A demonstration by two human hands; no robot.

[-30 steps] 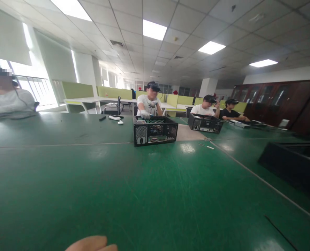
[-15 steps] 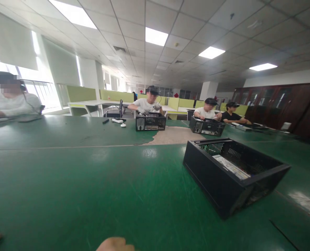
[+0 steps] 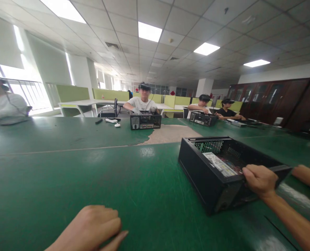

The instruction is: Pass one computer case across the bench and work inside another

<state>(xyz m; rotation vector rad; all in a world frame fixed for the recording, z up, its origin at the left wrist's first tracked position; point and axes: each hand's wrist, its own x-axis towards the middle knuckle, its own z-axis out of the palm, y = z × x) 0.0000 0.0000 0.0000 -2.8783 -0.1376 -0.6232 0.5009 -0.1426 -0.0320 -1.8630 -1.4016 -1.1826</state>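
Observation:
A black open-topped computer case (image 3: 199, 174) lies on the green table to the right, its long side facing me. Inside it are a white-labelled metal box (image 3: 219, 164) and some thin wires. My right hand (image 3: 261, 179) is closed over the case's near top edge, knuckles up. Over the bare table at lower left is my left hand (image 3: 92, 223), apart from the case. Its fingers are loosely curled, the thumb stands away from them, and I see nothing held. The palm side is hidden.
Another person's hand (image 3: 309, 176) reaches in at the right edge, near the case. A thin dark rod (image 3: 281, 232) lies at lower right. Across the green table (image 3: 66, 181), co-workers handle a computer case (image 3: 145, 122) and another case (image 3: 202, 118). Small white items (image 3: 111, 120) lie beyond.
My right hand has come in from the right and taken hold of the case's edge. My left hand has risen further into view. Another person's hand has appeared at right; the view has shifted slightly.

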